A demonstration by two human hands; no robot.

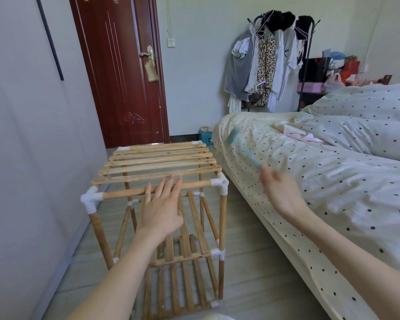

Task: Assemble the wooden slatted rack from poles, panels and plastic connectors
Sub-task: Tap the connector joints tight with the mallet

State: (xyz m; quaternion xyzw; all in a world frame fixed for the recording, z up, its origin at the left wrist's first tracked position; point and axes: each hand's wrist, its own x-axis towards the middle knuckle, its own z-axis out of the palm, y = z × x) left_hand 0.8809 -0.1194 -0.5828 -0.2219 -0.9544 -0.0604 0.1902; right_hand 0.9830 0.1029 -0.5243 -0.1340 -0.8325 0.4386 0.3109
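The wooden rack stands on the floor between wall and bed. Its slatted top panel (157, 160) lies level, with white plastic connectors (221, 184) at the corners, and lower slatted shelves (183, 255) show beneath. My left hand (163, 209) hovers flat with straight fingers over the front top pole (123, 194), fingertips reaching the nearest slat. My right hand (281, 192) is blurred above the bed edge, fingers loosely extended. A blurred teal object (240, 144) lies in line with its fingertips over the sheet; I cannot tell whether they touch.
A bed (333, 227) with dotted cream bedding fills the right side, close beside the rack. A grey wall (21, 135) runs along the left. A dark red door (120, 65) stands behind the rack, and a coat stand with clothes (268, 61) is at the back.
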